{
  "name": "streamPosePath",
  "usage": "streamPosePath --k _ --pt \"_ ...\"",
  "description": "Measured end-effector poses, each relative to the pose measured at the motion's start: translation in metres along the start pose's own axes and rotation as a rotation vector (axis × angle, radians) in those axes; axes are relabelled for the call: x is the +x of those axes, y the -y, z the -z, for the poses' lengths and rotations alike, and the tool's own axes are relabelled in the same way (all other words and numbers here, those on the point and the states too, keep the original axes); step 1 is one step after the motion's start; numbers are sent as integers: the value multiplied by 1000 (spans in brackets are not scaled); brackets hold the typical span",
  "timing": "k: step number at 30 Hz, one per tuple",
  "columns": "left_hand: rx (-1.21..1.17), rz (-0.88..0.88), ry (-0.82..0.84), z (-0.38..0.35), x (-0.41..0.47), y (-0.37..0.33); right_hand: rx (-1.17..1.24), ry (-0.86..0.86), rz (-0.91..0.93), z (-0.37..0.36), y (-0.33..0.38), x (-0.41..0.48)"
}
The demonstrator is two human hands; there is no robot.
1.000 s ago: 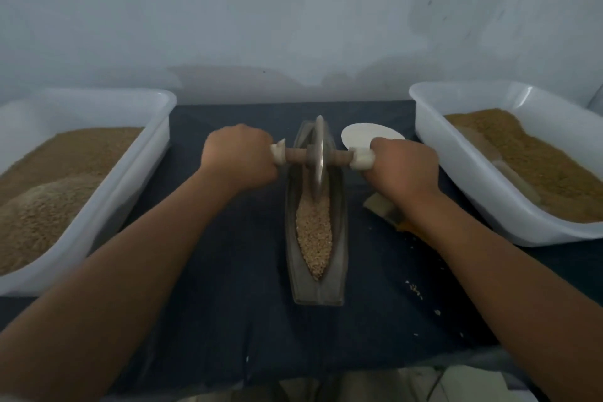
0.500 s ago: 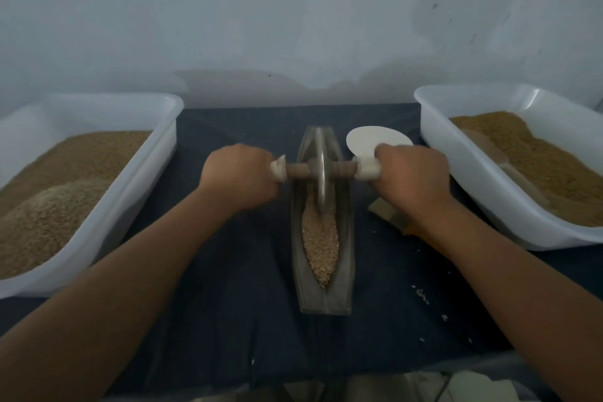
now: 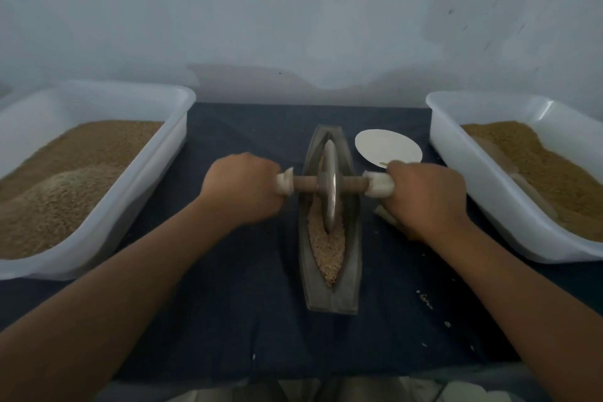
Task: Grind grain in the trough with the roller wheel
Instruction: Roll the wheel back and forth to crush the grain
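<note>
A narrow boat-shaped grey trough [image 3: 352, 258] lies lengthwise on the dark cloth in the middle. Crushed pale grain [image 3: 328, 248] fills its near half. The metal roller wheel [image 3: 329, 186] stands upright in the trough's middle, on a wooden axle with white-wrapped handles. My left hand [image 3: 243, 189] grips the left handle and my right hand [image 3: 424, 192] grips the right handle, both with fingers curled round and knuckles up.
A white tub [image 3: 153, 173] of brown grain stands at the left, and a second white tub [image 3: 456, 173] of grain at the right. A small white dish [image 3: 386, 147] lies behind my right hand. Loose grains [image 3: 425, 299] dot the dark cloth [image 3: 228, 303].
The wheel has rolled from the trough's far end towards me to about its middle, with both hands drawing back along with it.
</note>
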State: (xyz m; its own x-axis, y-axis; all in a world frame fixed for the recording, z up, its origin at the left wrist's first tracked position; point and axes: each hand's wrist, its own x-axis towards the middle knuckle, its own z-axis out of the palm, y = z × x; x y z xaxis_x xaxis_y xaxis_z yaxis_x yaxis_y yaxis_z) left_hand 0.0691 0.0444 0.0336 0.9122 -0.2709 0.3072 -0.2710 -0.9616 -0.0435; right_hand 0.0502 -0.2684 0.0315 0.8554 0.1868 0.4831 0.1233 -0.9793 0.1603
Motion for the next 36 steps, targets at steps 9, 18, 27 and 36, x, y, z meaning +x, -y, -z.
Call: streamPosePath --k 9,18,27,36 --pt "15 -43 84 16 7 -3 -3 52 -46 10 7 -4" --pt "-77 81 224 6 31 -1 -25 85 11 8 7 32" --pt "40 -17 122 10 6 -3 41 151 -10 14 3 -4" --pt "119 -140 228 42 -12 -15 145 338 -10 26 12 -15"
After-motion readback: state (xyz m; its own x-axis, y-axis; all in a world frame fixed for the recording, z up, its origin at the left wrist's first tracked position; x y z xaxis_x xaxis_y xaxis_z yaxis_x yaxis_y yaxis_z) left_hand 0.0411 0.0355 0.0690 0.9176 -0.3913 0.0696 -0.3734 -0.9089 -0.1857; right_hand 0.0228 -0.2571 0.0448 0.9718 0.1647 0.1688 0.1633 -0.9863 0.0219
